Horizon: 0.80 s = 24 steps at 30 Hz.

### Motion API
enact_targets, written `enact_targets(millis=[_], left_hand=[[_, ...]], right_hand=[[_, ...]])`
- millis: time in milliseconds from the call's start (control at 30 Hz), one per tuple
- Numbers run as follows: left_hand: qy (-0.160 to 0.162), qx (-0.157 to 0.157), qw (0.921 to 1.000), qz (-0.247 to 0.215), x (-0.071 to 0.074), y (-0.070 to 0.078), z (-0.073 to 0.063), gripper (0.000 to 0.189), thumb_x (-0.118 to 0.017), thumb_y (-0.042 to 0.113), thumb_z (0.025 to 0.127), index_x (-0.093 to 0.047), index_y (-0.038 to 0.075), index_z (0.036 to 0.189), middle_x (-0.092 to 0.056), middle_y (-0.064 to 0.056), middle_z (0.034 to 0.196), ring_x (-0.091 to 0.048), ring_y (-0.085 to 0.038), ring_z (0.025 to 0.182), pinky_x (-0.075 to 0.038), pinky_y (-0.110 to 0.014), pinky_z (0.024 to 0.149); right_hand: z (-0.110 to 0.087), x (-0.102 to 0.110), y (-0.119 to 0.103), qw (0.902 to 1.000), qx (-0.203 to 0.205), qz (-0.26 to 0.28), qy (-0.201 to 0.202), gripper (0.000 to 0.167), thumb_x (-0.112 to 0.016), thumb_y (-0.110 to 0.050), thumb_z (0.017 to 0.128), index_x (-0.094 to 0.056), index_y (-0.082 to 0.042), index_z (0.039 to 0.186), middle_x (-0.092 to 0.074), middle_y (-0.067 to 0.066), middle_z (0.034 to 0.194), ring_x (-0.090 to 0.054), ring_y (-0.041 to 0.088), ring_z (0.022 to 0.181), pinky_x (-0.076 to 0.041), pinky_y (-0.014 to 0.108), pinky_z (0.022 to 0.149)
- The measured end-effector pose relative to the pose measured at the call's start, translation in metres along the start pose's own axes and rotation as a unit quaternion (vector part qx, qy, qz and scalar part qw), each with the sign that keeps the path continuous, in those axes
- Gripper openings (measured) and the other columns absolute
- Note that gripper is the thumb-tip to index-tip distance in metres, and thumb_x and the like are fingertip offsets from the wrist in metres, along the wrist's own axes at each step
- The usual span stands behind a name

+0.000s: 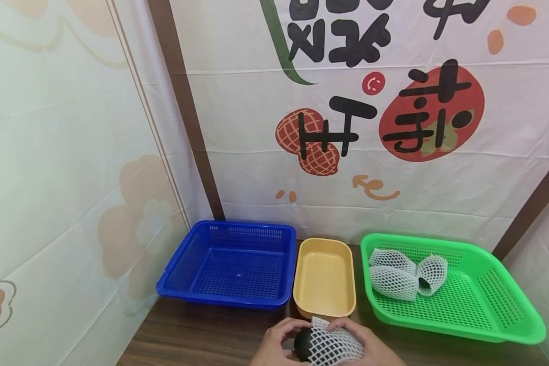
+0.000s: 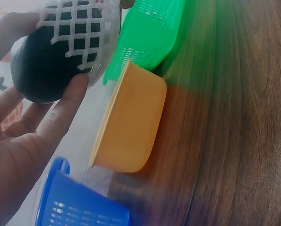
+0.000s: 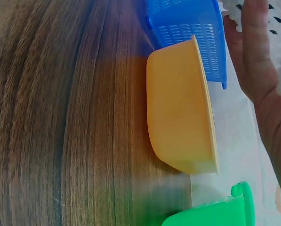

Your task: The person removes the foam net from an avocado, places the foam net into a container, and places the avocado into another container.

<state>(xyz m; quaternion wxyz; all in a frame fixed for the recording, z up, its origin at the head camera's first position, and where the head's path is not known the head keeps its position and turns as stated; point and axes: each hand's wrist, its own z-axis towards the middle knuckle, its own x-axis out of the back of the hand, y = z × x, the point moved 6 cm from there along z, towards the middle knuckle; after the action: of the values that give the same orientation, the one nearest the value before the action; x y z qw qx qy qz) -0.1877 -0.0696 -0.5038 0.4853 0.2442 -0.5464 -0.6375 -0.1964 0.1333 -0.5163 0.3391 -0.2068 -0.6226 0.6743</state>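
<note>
A dark, smooth oval fruit is partly covered by a white foam net sleeve, held between both hands at the near side of the table. The left hand grips the bare dark end; in the left wrist view its thumb and fingers curl round the fruit, with the thumb tip at the net's edge. On the other side, the right hand holds the netted end. The right wrist view catches only part of that hand beside the white net. The fruit's far end is hidden inside the sleeve.
A blue basket stands at the left, a yellow tub in the middle and a green basket at the right. Several white net sleeves lie in the green one, one showing something dark inside. A printed cloth hangs behind.
</note>
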Motion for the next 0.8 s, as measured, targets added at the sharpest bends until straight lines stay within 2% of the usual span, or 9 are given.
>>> enact_targets(millis=[100, 200, 433, 600, 800], left_hand=[[-0.002, -0.005, 0.9999, 0.016, 0.001, -0.001, -0.001, 0.057, -0.088, 0.008, 0.070, -0.063, 0.011, 0.121, -0.060, 0.000, 0.113, -0.057, -0.011, 0.102, -0.052, -0.028, 0.079], [-0.001, 0.001, 0.9999, 0.011, 0.000, -0.003, -0.002, 0.056, -0.087, 0.009, 0.071, -0.063, 0.012, 0.122, -0.060, 0.002, 0.113, -0.057, -0.011, 0.102, -0.052, -0.027, 0.077], [0.004, 0.030, 0.9980, -0.055, 0.003, -0.004, -0.005, 0.058, -0.087, 0.008, 0.070, -0.062, 0.007, 0.123, -0.057, -0.006, 0.117, -0.057, -0.020, 0.105, -0.055, -0.028, 0.075], [0.008, 0.056, 0.9942, -0.091, 0.005, -0.004, -0.006, 0.058, -0.086, 0.007, 0.070, -0.062, 0.008, 0.123, -0.056, -0.009, 0.119, -0.057, -0.019, 0.104, -0.057, -0.031, 0.074], [0.013, 0.053, 0.9933, -0.102, 0.006, -0.002, -0.007, 0.059, -0.086, 0.005, 0.070, -0.061, 0.008, 0.124, -0.056, -0.012, 0.117, -0.059, -0.018, 0.102, -0.057, -0.033, 0.073]], right_hand=[[-0.001, -0.001, 0.000, 0.9999, 0.014, 0.001, -0.008, 0.055, -0.072, 0.000, 0.084, -0.048, -0.011, 0.133, -0.052, 0.013, 0.126, -0.055, 0.024, 0.106, -0.049, 0.032, 0.086], [0.000, -0.002, 0.000, 0.9999, 0.008, 0.013, -0.006, 0.056, -0.072, -0.001, 0.085, -0.047, -0.011, 0.135, -0.052, 0.014, 0.127, -0.056, 0.025, 0.106, -0.049, 0.032, 0.085], [0.000, -0.004, -0.005, 0.9975, -0.024, 0.065, 0.008, 0.067, -0.072, -0.001, 0.084, -0.039, -0.009, 0.143, -0.046, 0.021, 0.136, -0.050, 0.030, 0.115, -0.046, 0.033, 0.094], [0.000, -0.003, -0.010, 0.9984, -0.008, 0.048, 0.026, 0.072, -0.073, 0.000, 0.082, -0.036, -0.007, 0.144, -0.043, 0.023, 0.139, -0.050, 0.030, 0.117, -0.045, 0.032, 0.095], [-0.001, -0.001, -0.013, 0.9973, 0.025, 0.062, 0.029, 0.069, -0.069, 0.001, 0.084, -0.034, -0.005, 0.143, -0.042, 0.025, 0.139, -0.052, 0.033, 0.115, -0.050, 0.037, 0.092]])
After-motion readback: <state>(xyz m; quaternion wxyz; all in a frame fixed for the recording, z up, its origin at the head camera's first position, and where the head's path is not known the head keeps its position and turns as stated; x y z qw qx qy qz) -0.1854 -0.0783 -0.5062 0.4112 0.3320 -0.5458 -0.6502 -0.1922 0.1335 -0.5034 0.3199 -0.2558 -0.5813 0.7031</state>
